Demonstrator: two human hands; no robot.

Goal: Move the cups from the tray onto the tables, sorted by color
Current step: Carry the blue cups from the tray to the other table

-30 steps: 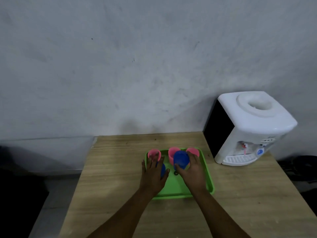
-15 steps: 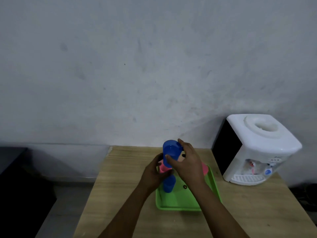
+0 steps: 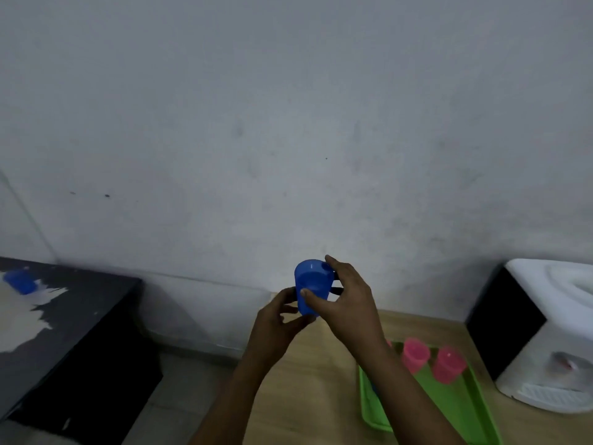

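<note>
Both hands, right hand [image 3: 348, 303] and left hand [image 3: 278, 319], grasp the blue cup [image 3: 313, 286] at frame center, above the wooden table [image 3: 324, 390]; best carry it upright to the dark table [image 3: 80, 303] at left, beside the other blue cup [image 3: 20, 281].

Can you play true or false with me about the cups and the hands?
1. Both hands hold the blue cup in the air. True: the left hand and right hand grip it.
2. Pink cups stand on the green tray. True.
3. The dark table has a pink cup on it. False: a second blue cup sits there.
4. The water dispenser is left of the tray. False: it is right.
</note>
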